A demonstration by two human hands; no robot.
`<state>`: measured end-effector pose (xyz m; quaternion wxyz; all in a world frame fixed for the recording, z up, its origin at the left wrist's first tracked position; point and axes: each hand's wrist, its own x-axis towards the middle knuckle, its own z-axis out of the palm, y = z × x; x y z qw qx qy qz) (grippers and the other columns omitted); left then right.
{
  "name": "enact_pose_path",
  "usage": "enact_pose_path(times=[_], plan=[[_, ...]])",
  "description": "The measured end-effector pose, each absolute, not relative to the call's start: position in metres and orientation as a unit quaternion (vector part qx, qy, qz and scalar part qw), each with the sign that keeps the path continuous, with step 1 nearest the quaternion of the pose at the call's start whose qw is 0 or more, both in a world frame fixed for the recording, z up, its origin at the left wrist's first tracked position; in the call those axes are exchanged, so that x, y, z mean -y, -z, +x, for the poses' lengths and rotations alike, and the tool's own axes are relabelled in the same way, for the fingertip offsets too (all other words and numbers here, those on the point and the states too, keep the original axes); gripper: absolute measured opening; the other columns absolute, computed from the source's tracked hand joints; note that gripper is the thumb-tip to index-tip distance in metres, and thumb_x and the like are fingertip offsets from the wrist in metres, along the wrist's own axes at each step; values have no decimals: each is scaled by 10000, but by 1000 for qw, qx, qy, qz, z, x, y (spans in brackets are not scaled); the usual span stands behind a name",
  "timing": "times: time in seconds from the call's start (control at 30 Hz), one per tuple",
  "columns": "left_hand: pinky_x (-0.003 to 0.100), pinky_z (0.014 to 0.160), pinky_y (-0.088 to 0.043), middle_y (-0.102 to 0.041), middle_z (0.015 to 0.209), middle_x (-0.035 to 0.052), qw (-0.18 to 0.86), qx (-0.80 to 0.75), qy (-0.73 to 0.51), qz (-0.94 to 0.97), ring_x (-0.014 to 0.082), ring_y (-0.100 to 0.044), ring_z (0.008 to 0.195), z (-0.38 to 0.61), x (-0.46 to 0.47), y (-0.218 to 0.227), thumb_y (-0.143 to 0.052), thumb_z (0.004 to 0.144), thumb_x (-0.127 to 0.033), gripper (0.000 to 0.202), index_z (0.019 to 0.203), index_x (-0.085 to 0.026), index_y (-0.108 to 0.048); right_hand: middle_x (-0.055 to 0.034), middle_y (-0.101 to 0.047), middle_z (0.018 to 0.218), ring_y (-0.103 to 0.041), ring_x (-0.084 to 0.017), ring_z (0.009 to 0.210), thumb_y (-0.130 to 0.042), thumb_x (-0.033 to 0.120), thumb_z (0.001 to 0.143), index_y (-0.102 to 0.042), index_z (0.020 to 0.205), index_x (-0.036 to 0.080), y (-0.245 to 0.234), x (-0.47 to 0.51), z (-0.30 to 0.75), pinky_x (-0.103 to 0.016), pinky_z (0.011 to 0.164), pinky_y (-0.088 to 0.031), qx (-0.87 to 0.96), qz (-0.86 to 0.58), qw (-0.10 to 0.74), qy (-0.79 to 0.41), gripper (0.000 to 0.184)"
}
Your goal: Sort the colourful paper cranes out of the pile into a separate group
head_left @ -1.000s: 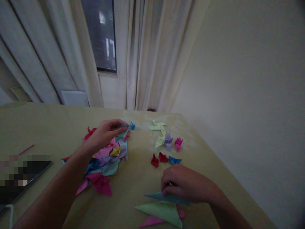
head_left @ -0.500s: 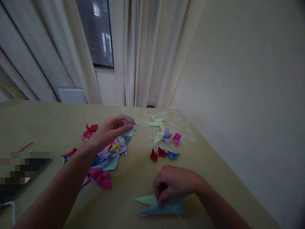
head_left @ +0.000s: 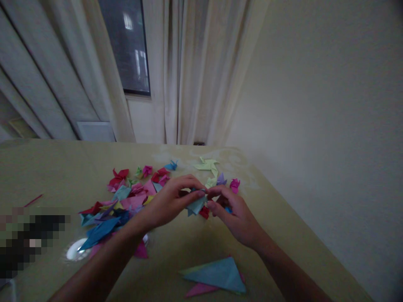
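Observation:
My left hand point(head_left: 176, 197) pinches a light blue folded-paper figure point(head_left: 197, 204) between thumb and fingers, above the middle of the table. Close at its right side is my right hand point(head_left: 231, 209), thumb and forefinger curved and apart, the fingertips almost meeting those of the left. Whether they touch the paper is hard to see. Behind the hands lie a red paper figure point(head_left: 204, 212) and a blue one point(head_left: 228, 209), both partly covered. Below them, near the front edge, rests a stack of folded paper triangles point(head_left: 217, 274), light blue on top with pink and green underneath.
A heap of colourful origami point(head_left: 135, 201) spreads over the left middle. Pale green point(head_left: 208, 164), purple point(head_left: 221, 179) and magenta point(head_left: 234, 185) figures lie at the back right. A blurred-out dark object point(head_left: 34, 239) is at far left. The wall point(head_left: 330, 147) borders the table's right side.
My left hand has moved right and nearer, holding the light blue figure. My right hand has let go of the paper stack and come up beside the left; the stack's sheets have fanned slightly.

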<state>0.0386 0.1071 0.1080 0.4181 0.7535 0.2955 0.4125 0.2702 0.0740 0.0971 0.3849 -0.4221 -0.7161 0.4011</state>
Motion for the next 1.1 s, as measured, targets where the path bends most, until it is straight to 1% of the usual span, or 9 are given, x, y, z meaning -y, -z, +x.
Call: enact_pose_path(times=[0.17, 0.3, 0.43, 0.53, 0.6, 0.67, 0.77, 0.9, 1.1], plan=[[264, 824, -528, -722, 994, 38, 375, -266, -403, 791, 164, -688, 937, 50, -96, -109, -669, 1022, -279, 153, 997, -229, -811, -31, -720, 889, -668, -153, 739, -790, 469, 941, -706, 1058, 194, -85, -83, 273, -251, 641, -525, 665, -363, 390, -524, 310], [280, 867, -540, -733, 1021, 45, 370, -267, -402, 794, 175, -695, 975, 48, -96, -113, -661, 1029, -339, 180, 1000, -224, -796, -17, -718, 884, -671, -145, 747, -790, 416, 942, -686, 1056, 209, -88, -83, 277, -241, 648, -523, 661, -349, 406, -526, 258], [365, 1024, -545, -735, 1258, 62, 323, -343, -336, 816, 226, -683, 1165, 28, -112, -103, -628, 1031, -415, 275, 1238, -267, -730, -29, -735, 899, -687, -170, 788, -679, 340, 973, -720, 1042, 214, -104, -89, 296, -267, 686, -523, 714, -395, 431, -385, 149], [494, 1127, -494, -716, 1355, 114, 192, -467, -227, 833, 309, -649, 1269, -1, -135, -79, -641, 992, -342, 323, 1286, -226, -712, -51, -765, 895, -683, -183, 758, -613, 297, 950, -769, 966, 202, -116, -101, 325, -279, 667, -504, 748, -471, 428, -185, 183], [572, 1166, -440, -674, 1424, 175, 96, -540, -160, 821, 381, -597, 1346, -19, -151, -58, -624, 973, -265, 359, 1309, -171, -710, -59, -783, 897, -683, -190, 726, -581, 308, 946, -782, 979, 200, -120, -111, 347, -290, 662, -505, 747, -526, 396, -95, 231], [624, 1178, -405, -593, 1532, 196, 48, -581, -117, 804, 428, -538, 1410, -32, -162, -38, -611, 962, -240, 435, 1385, -162, -674, -58, -791, 880, -692, -199, 708, -572, 322, 941, -782, 1014, 205, -119, -120, 367, -304, 676, -518, 741, -578, 336, -55, 252], [617, 1205, -378, -518, 1613, 186, 51, -589, -85, 802, 409, -477, 1480, -41, -171, -18, -597, 954, -225, 530, 1482, -181, -599, -53, -805, 910, -740, -223, 793, -591, 283, 924, -764, 1099, 226, -113, -130, 392, -321, 747, -544, 737, -631, 240, -41, 253], [548, 1207, -394, -601, 1529, 179, 43, -579, -79, 811, 368, -501, 1468, -41, -173, -13, -557, 964, -206, 482, 1442, -173, -610, -62, -815, 1034, -754, -249, 926, -559, 260, 996, -754, 1123, 248, -106, -137, 412, -333, 806, -521, 723, -676, 140, 0, 233], [461, 1042, -508, -721, 1267, 170, 18, -578, -81, 812, 333, -674, 1218, -38, -171, -26, -457, 1013, -202, 274, 1189, -171, -665, -101, -723, 1139, -710, -241, 962, -527, 232, 1048, -781, 1090, 225, -99, -143, 414, -297, 724, -445, 691, -719, 42, 56, 258]])
